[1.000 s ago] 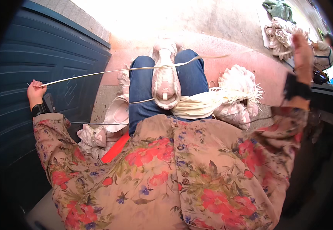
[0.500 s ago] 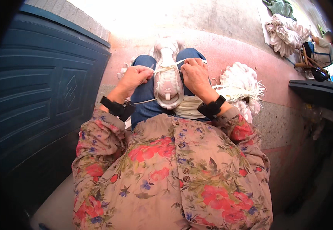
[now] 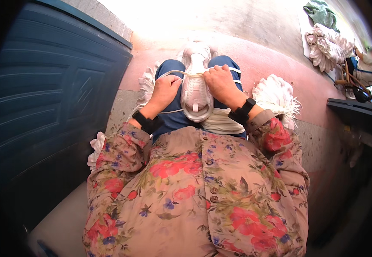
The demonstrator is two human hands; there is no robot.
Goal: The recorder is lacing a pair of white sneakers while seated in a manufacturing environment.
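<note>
A pale pinkish-white sneaker (image 3: 196,93) lies between my knees, with its heel pull tab toward me. A cream shoelace (image 3: 193,75) crosses over its opening. To the left of the sneaker, my left hand (image 3: 165,93) is closed on one part of the lace, and a loop arches above the knuckles. My right hand (image 3: 222,85) is closed on the lace at the sneaker's right edge, its fingertips partly hidden. Lace strands trail across both thighs of my blue jeans (image 3: 175,103). On my lap beside the sneaker is a bundle of cream material (image 3: 223,122).
Stacked pale shoe pieces (image 3: 276,94) with loose laces stand by my right knee; more pieces (image 3: 146,85) are at my left. A dark blue panelled door (image 3: 53,103) borders the left side. At the far right are another pile (image 3: 327,49), a dark ledge (image 3: 353,107) and a person.
My left hand has turned and drawn slightly nearer the sneaker, and a lace loop now rises above it. My right hand has shifted inward along the lace. The whole view has swung a little.
</note>
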